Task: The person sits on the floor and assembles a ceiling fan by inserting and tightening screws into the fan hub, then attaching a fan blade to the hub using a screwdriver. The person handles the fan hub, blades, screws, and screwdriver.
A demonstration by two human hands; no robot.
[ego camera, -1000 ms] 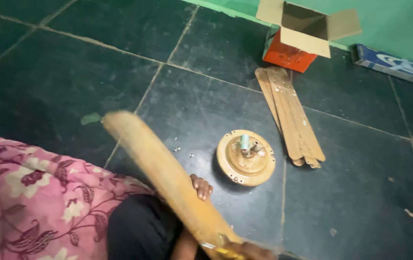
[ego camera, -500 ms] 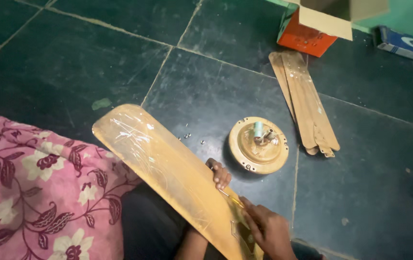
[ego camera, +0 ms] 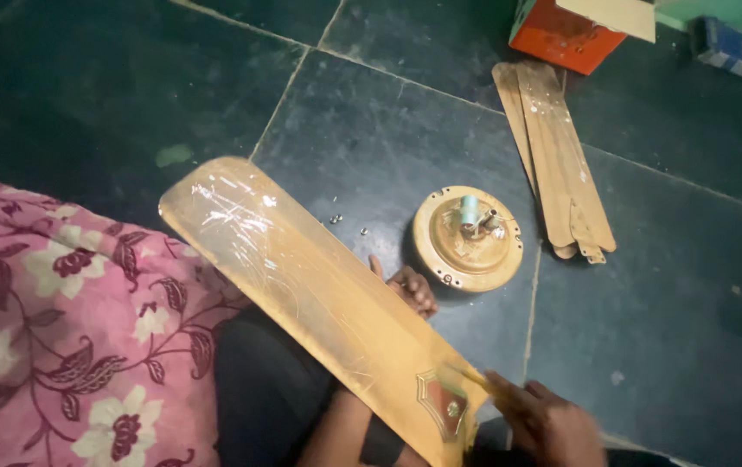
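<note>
Change since half a second ago: the fan blade (ego camera: pixel 319 303) is seen a little lower and flatter across the lap, and the right hand (ego camera: pixel 553 424) is shifted down toward the lower edge of the picture, blurred by motion.
Head view, blade: a long golden-brown fan blade is laid slantwise from the upper left to the lower right, its broad end near the pink floral cloth (ego camera: pixel 60 329), its narrow end with a dark red ornamental plate near the right hand.
Left hand (ego camera: pixel 410 288): only the fingers are seen, curled over the far edge of the blade, which is steadied by them; a holding grip is judged.
Right hand: a thin yellow-handled tool (ego camera: pixel 475 378), probably a screwdriver, is gripped and pointed at the ornamental plate; the fingers are closed round it, though blur hides detail.
Floor: a round fan motor housing (ego camera: pixel 468 239) is set on the dark tiles, apart from the blade; two small screws (ego camera: pixel 336 220) are lying between blade and housing.
Further off: two more blades (ego camera: pixel 557 156) are stacked beside an orange box (ego camera: pixel 566 43).
Step in hand: work at the blade's mounting end is judged to be under way.
Next move: the tool tip must be seated squarely on the fastener while the blade is kept from sliding.
</note>
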